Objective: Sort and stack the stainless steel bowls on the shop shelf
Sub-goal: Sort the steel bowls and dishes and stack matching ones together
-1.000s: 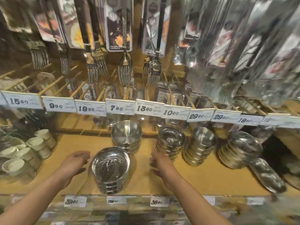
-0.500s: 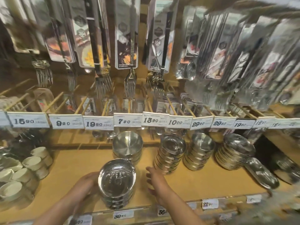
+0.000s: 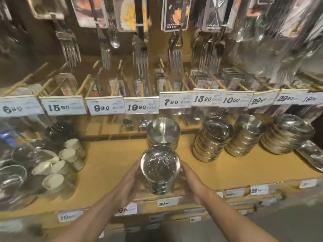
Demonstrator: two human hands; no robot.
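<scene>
Now both hands have closed in, the left hand (image 3: 130, 180) and right hand (image 3: 189, 182) clasping opposite sides of the bowl stack (image 3: 160, 172) between them, which they flanked untouched a second ago, so it seems ready to move.

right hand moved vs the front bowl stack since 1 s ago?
Yes. The right hand closed leftward onto the front bowl stack; before, a gap separated them.

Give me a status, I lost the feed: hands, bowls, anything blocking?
Left hand and right hand clasp the front bowl stack from both sides. Stack on shelf. Second bowl stack right behind it.
</scene>
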